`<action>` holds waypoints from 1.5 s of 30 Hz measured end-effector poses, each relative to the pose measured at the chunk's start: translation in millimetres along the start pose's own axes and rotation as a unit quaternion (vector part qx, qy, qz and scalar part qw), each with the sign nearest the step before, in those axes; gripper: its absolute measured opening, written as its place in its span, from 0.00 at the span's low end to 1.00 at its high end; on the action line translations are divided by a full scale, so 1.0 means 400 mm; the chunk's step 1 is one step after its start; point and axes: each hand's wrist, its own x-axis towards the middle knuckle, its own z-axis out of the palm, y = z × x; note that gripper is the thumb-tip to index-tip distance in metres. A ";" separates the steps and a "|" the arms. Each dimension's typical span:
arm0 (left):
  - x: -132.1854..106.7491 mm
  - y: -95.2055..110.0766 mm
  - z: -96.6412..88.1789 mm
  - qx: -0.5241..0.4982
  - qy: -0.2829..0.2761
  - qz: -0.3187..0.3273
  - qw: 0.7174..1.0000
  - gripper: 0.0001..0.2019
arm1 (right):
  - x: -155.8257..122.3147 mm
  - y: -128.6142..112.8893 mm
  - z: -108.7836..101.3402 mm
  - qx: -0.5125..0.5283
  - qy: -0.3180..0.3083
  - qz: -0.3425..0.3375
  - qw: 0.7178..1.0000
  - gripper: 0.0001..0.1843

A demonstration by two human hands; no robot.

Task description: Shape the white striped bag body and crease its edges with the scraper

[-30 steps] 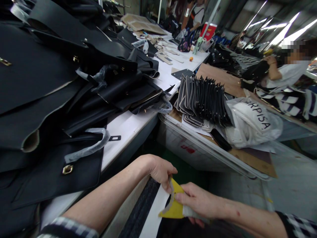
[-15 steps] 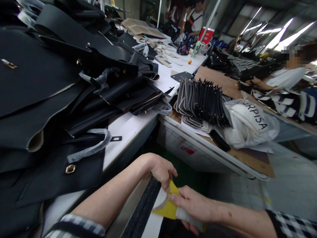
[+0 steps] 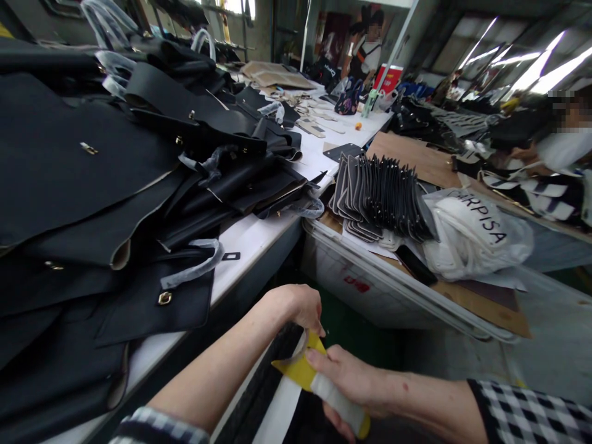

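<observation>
My left hand [image 3: 296, 306] and my right hand [image 3: 345, 377] meet low in the middle, below the table edge. Both pinch a small yellow piece with a white-grey backing [image 3: 305, 370]. The left fingers grip its upper end, where a pale strip curls away from the yellow. The right hand holds the lower part, and a white band runs along under its fingers. Just beneath the hands lies a dark strip with a white panel [image 3: 282, 407].
Black leather bag panels with gold clasps [image 3: 115, 203] are heaped on the white table [image 3: 250, 237] to the left. A fanned stack of black pieces [image 3: 379, 194] and a white bag [image 3: 476, 231] rest on a cardboard-topped bench at right. Other people sit farther off.
The view has swung left and up. My hands have shifted a little left, and the yellow piece has turned so the white band shows along my right hand.
</observation>
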 end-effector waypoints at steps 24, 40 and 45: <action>0.019 0.050 -0.039 -0.010 -0.029 -0.151 0.988 0.25 | -0.105 0.061 0.009 -0.041 0.003 -0.091 0.995 0.10; 0.001 -0.011 -0.007 -0.080 0.025 -0.148 0.986 0.25 | 0.046 0.034 -0.074 0.035 0.177 -0.283 0.942 0.21; 0.009 -0.005 -0.013 -0.070 0.043 -0.146 0.986 0.23 | 0.055 0.039 -0.065 -0.012 0.218 -0.283 0.934 0.19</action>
